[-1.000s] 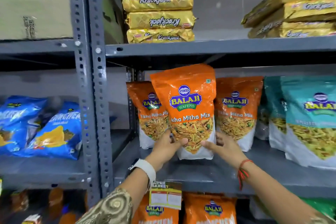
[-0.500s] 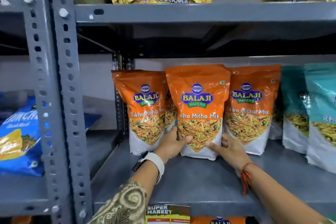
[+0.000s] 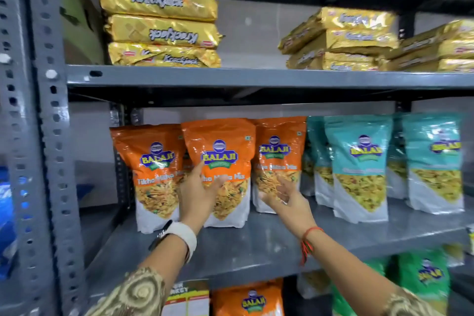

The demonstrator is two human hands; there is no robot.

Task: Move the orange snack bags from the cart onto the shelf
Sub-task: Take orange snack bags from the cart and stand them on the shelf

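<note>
Grey shelf at mid-frame carries your middle orange bag, upright; left hand and right hand are spread, barely touching. Nudge it and it may topple forward.

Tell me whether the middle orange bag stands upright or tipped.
Upright: the middle orange bag stands on its white base on the shelf, logo level.

— How many orange bags do I have standing on this shelf?
— Three in front: left, middle, right.
— And the teal ones?
— Two clear in front, more behind, uncountable.
— Gold packs above?
— Three in the left stack.
</note>
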